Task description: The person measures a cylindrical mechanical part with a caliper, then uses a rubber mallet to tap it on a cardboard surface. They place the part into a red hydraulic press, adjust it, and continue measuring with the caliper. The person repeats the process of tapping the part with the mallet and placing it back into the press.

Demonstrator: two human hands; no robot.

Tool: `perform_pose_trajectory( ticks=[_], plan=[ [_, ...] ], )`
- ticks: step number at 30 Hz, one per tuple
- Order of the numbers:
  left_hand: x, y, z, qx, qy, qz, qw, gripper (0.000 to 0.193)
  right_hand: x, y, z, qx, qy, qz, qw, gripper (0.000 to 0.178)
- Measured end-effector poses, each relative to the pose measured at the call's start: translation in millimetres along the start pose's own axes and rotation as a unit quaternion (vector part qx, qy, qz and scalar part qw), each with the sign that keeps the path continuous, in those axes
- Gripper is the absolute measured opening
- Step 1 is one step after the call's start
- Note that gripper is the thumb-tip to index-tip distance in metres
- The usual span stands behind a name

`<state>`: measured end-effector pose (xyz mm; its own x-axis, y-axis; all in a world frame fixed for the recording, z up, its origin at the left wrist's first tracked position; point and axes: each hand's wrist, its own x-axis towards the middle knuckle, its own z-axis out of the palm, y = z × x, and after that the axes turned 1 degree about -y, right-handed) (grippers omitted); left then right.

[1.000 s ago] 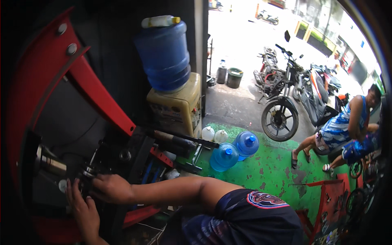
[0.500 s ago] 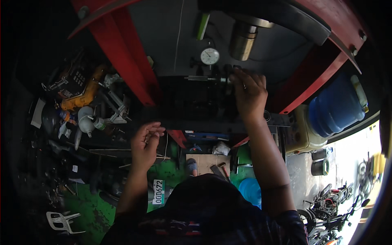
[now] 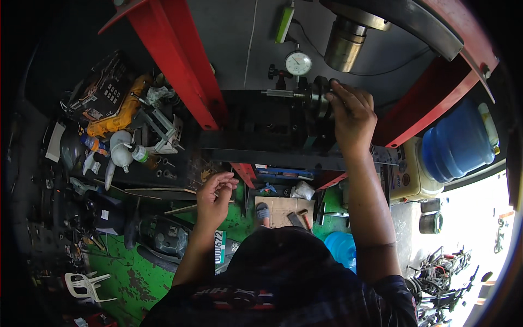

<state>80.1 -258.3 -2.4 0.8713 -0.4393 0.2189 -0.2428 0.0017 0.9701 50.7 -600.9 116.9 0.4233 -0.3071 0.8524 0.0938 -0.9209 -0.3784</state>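
Observation:
A crankshaft [image 3: 316, 99] with round, dark metal webs lies across a dark fixture, its thin shaft [image 3: 280, 93] pointing left. My right hand [image 3: 354, 111] is closed on the right end of the crankshaft, thumb and fingers at the edge of the webs; the palm hides that end. Just above the shaft, a dial gauge [image 3: 298, 64] with a round white face is held by a small clamp with a dark knob [image 3: 272, 71]. My left hand [image 3: 217, 196] hangs below the front beam, fingers loosely bent and apart, holding nothing.
A red press frame [image 3: 182, 60] straddles the fixture, with a steel ram [image 3: 346, 43] overhead and a dark beam [image 3: 261, 145] in front. Tools and bottles crowd the left bench, near a yellow tool [image 3: 117, 121]. A blue water jug [image 3: 455, 147] stands right.
The whole view has shifted, setting the fixture higher and further right in the picture, and it looks sharper and brighter. My right hand stays at the crankshaft; my left remains free.

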Motion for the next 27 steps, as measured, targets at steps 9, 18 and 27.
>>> perform_pose_trajectory(
  ticks=[9, 18, 27],
  plan=[
    [4.9, -6.0, 2.1, 0.022, -0.023, -0.026, 0.999, 0.024, 4.6, -1.8, -3.8, 0.002, 0.033, -0.025, 0.999, 0.024],
    [6.7, -3.7, 7.4, 0.037, -0.036, -0.033, 0.998, 0.024, 1.2, -3.2, -4.5, 0.003, 0.060, -0.029, 0.998, 0.024],
    [7.3, -1.0, 11.2, 0.039, -0.041, -0.027, 0.998, 0.024, -1.1, -10.4, -4.8, 0.013, 0.054, -0.009, 0.998, 0.024]
  ],
)
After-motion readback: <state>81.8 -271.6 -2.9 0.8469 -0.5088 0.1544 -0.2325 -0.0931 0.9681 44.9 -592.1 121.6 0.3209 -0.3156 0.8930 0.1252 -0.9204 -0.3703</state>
